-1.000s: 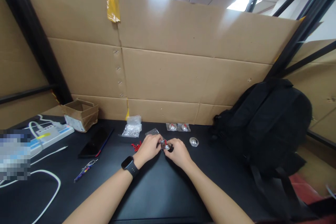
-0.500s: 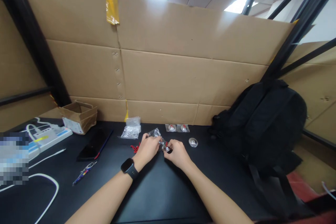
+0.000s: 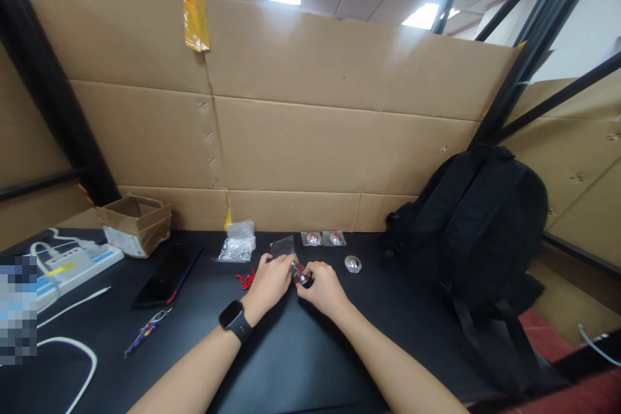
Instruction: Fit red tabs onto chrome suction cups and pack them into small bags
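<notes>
My left hand (image 3: 272, 281), with a dark smartwatch (image 3: 235, 318) on its wrist, and my right hand (image 3: 324, 288) meet over the middle of the black table. Between their fingertips is a small shiny metal piece (image 3: 303, 279) with a bit of red on it. My right thumb and fingers pinch it from the right. The left fingers close on its other side, partly hidden. A clear plastic bag (image 3: 283, 246) lies just beyond my left fingers; whether they touch it I cannot tell. Red cord (image 3: 246, 280) lies left of my left hand.
Clear plastic packaging (image 3: 237, 242), two bagged round pieces (image 3: 323, 239) and a loose round silvery piece (image 3: 353, 264) lie around. At left are a phone (image 3: 167, 277), keys (image 3: 148, 332), a small carton (image 3: 137, 223) and a power strip (image 3: 80, 272). A black backpack (image 3: 480, 226) stands right.
The whole view has shifted slightly. My hands have drawn closer together around the metal piece, and the clear bag shows flatter beyond the left fingers.
</notes>
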Demonstrator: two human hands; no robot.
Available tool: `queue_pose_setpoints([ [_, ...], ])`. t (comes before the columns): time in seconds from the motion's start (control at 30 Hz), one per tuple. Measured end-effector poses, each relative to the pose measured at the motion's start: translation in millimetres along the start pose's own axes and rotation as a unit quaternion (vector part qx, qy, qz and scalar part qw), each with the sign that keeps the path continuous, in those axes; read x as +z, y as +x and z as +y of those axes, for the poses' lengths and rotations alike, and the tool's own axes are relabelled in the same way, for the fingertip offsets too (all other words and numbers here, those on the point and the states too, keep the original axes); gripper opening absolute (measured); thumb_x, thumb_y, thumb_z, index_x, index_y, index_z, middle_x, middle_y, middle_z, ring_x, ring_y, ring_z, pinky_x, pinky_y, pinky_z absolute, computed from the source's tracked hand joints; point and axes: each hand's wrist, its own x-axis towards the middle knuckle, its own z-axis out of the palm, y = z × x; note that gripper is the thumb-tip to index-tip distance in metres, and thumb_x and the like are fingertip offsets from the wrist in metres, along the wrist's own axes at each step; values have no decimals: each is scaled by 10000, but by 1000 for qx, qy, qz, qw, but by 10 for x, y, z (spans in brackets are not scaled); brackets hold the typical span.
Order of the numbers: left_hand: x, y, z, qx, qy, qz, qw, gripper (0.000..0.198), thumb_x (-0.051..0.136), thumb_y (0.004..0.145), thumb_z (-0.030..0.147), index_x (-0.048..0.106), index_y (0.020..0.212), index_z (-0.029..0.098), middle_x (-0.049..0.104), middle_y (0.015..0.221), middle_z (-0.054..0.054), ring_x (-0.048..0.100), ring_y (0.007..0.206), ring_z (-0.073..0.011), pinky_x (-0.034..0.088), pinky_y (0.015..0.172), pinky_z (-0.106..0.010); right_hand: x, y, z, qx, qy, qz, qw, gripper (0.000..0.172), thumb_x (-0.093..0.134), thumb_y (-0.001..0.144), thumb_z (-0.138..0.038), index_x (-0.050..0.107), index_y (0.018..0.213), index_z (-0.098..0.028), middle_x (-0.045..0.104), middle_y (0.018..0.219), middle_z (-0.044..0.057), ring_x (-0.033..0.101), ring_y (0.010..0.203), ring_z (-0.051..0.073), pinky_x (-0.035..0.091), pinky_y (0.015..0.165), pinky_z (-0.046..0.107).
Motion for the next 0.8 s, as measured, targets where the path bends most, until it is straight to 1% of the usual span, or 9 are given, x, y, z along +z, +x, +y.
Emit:
queue_pose_setpoints([
  [0.07,-3,3,-33,-3,-1,-13,1000,254,494,886,81,607,1048,241,693,1038,-44,639,991,-213,367,912,-342,-5,-7,-10,1,3,-1,1000,92,710,710,-224,620,727,-213,699,767,18,625,758,187,441,738,255],
  [0.17,7,19,-85,2,-32,-8,999,245,527,884,98,616,1067,237,682,1077,-54,630,1029,-217,416,885,-308,-22,-11,-15,0,9,-4,1000,86,704,724,-223,619,732,-214,696,765,14,620,745,178,437,734,250],
  [0.27,39,38,-135,9,-75,12,997,214,513,906,102,631,1029,231,689,1013,-48,647,960,-205,449,873,-294,-55,-6,-17,4,6,5,1000,99,710,715,-218,614,739,-214,681,757,7,608,734,172,431,716,245],
  [0.37,75,47,-172,14,-99,29,995,263,513,862,32,636,991,225,682,972,-43,648,912,-193,465,849,-283,-102,6,-29,10,-5,31,999,104,701,710,-205,606,750,-215,668,765,5,603,755,176,430,721,247],
  [0.47,102,46,-177,16,-102,28,994,286,555,800,2,634,966,221,669,939,-42,639,888,-195,473,823,-281,-140,15,-48,3,-10,62,998,83,684,744,-225,611,783,-216,669,794,13,598,782,182,433,748,257],
  [0.57,114,43,-147,16,-103,19,994,258,585,792,22,640,950,219,664,912,-42,636,873,-200,475,812,-287,-142,16,-58,-5,-13,77,997,66,667,775,-246,619,811,-218,677,816,19,596,796,188,434,760,265],
  [0.63,109,44,-124,17,-102,16,995,246,581,798,29,643,941,218,668,922,-44,637,875,-197,473,812,-287,-121,13,-53,-5,-17,71,997,69,670,762,-233,617,804,-219,679,807,19,604,810,195,434,763,267],
  [0.7,91,42,-109,11,-88,23,996,242,598,804,55,645,974,221,679,981,-51,637,920,-206,464,825,-296,-93,9,-42,-1,-25,55,998,86,683,736,-220,611,782,-219,680,789,18,613,814,202,434,758,268],
  [0.8,52,29,-108,-4,-38,28,999,216,654,822,161,655,1025,235,698,1057,-57,629,1018,-243,427,860,-339,-60,4,-25,1,-37,30,999,104,701,722,-232,602,750,-219,683,779,20,619,795,202,431,741,269],
])
